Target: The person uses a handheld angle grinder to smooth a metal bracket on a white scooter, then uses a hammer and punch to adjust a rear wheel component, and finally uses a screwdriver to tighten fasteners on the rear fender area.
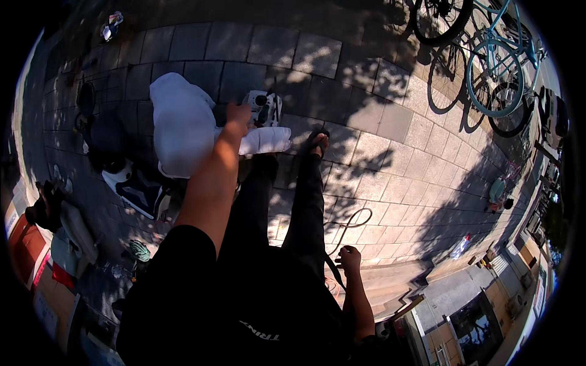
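Observation:
My left hand reaches over a large white body, fingers curled at a white-and-black fitting; what they grip is unclear. A white padded-looking bar lies just below that hand. My right hand hangs low beside my leg, fingers loosely bent and apart, with a dark hose or cord looping on the paving and running up past it. My sandalled foot rests on the paving to the right of the white body.
A dark-and-white scooter stands at left, near further parked vehicles. Bicycles stand at upper right. Another person is low on the sunlit pavement at right. Steps and a building front are at lower right.

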Available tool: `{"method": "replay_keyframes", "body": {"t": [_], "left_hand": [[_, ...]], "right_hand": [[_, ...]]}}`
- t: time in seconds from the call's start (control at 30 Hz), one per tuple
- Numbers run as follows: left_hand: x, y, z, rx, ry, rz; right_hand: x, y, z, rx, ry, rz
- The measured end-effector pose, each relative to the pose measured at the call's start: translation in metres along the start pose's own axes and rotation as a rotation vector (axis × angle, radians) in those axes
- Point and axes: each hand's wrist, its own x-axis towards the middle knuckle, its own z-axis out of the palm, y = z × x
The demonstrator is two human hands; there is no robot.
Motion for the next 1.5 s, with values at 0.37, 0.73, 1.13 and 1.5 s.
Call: {"method": "replay_keyframes", "body": {"t": [0.37,0.73,1.13,1.5], "left_hand": [[0.026,-0.141,0.014,0.201,0.251,0.171],[-0.012,-0.072,0.030,0.294,0.124,0.153],[-0.060,-0.027,0.026,-0.238,-0.110,-0.379],[-0.121,-0.094,-0.009,-0.393,0.033,-0.435]], "right_hand": [[0.023,-0.042,-0.054,-0.084,-0.016,0.033],[0.042,-0.042,-0.052,-0.071,-0.076,0.045],[0.041,-0.070,-0.058,-0.028,-0.102,-0.069],[-0.007,-0.194,-0.081,-0.021,-0.208,-0.498]]}}
